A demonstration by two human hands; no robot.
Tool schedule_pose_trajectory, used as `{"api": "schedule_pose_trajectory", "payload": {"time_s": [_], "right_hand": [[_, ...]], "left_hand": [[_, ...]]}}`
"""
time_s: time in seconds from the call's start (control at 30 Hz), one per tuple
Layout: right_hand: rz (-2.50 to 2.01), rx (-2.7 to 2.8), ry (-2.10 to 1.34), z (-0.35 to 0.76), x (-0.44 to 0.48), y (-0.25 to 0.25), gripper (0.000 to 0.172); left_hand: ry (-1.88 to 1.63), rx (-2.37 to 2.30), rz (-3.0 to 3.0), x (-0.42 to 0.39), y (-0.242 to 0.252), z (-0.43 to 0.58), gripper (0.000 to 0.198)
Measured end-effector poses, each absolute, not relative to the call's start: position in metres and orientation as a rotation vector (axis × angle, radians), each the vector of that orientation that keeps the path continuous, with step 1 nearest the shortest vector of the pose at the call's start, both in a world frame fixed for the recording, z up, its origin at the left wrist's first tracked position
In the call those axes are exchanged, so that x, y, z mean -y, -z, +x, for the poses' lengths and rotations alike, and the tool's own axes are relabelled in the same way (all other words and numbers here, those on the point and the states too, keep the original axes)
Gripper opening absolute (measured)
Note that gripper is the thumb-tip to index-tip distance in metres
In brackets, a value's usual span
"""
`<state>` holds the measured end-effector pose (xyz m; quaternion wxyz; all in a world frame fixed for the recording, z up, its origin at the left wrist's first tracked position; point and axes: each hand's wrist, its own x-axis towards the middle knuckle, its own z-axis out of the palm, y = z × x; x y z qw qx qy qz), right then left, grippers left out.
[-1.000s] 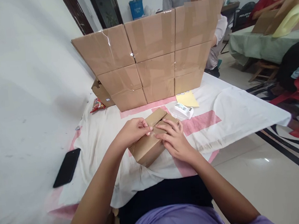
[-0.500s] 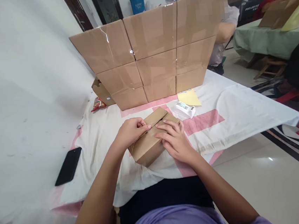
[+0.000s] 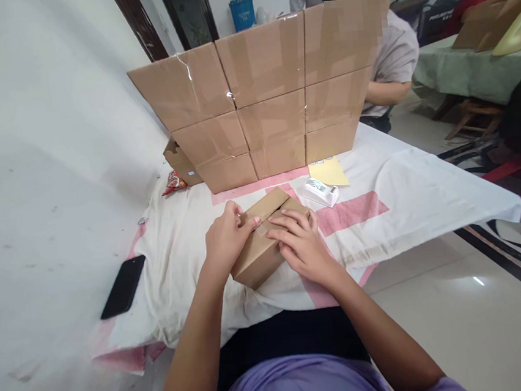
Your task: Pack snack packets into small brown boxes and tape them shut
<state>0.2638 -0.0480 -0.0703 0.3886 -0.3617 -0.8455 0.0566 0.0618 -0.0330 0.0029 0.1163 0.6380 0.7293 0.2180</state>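
Observation:
A small closed cardboard box (image 3: pixel 255 263) sits at an angle on the cloth, its top flaps meeting at a seam with a dark gap near the far end. My left hand (image 3: pixel 227 235) is at the box's left side, thumb on the top near the seam and the other fingers bent at the far left edge, partly hidden. Across the right flap lies my right hand (image 3: pixel 304 243), fingers spread and pressing on the cardboard. Just beyond the box are a white tape-like packet (image 3: pixel 320 192) and a yellow paper (image 3: pixel 329 170).
A tall taped cardboard panel (image 3: pixel 274 120) stands across the table's far side. Behind it sits a person (image 3: pixel 394 53). A black phone (image 3: pixel 122 287) lies at the left by the wall, and a red snack packet (image 3: pixel 174 182) beside an open carton (image 3: pixel 182 164). The white cloth (image 3: pixel 427 204) overhangs the table.
My left hand's fingers have moved apart from their pinch at the seam, and its wrist has turned inward. My right hand stays on the flap. The view has shifted slightly.

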Motion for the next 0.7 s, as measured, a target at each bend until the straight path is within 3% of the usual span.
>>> {"api": "schedule_pose_trajectory", "payload": {"time_s": [0.13,0.3,0.47,0.53,0.63,0.7], "right_hand": [[-0.922,2.146,-0.157,0.265,0.048,0.071,0.035],[-0.935,2.155,-0.191,0.263,0.053,0.07,0.039],[-0.955,2.023,-0.28,0.277,0.045,0.068,0.033],[-0.937,1.938,-0.377,0.291,0.028,0.067,0.055],[-0.825,2.038,-0.706,0.309,-0.005,0.068,0.109],[-0.734,2.153,-0.903,0.311,-0.022,0.068,0.123]], "left_hand": [[-0.678,-2.082,1.991,0.043,-0.003,0.064,0.018],[-0.715,-1.769,2.337,0.083,0.011,0.061,0.033],[-0.755,-1.798,2.589,0.107,0.032,0.055,0.04],[-0.702,-1.774,2.71,0.106,0.033,0.05,0.041],[-0.574,-1.672,2.802,0.095,0.029,0.033,0.044],[-0.535,-1.582,2.83,0.085,0.027,0.018,0.047]]}}
